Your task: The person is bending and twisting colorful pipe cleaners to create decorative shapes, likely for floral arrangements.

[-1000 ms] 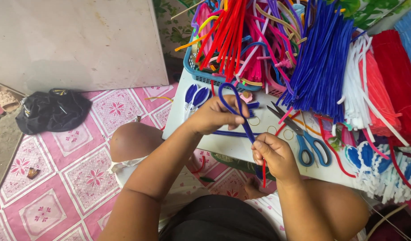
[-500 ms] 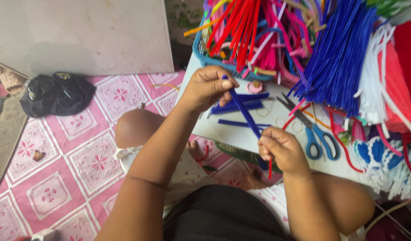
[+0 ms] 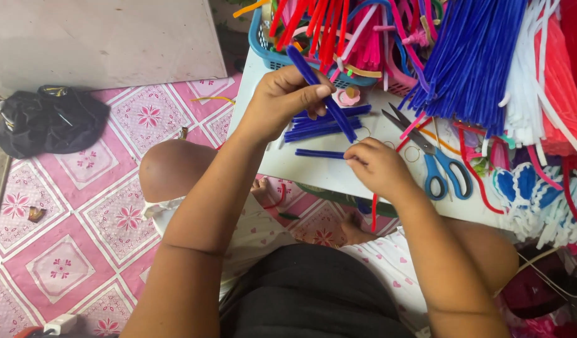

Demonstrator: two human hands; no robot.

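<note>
Pinched between thumb and fingers of the left hand, the blue pipe cleaner slants over the white bench, its lower end nipped in the right hand grip. It looks light, fuzzy and bendable, likely holding any kink, so it seems best held near the ends. Cut blue pieces lie beneath, scissors just beside. Both palms are hidden, and a red strand below the right hand is hard to trace

Arms bare to above elbow, no sleeves in view. Left hand and right hand without rings or watch. Dark top over torso. White shorts with small pink heart print. Knees bare. Feet bare.
</note>
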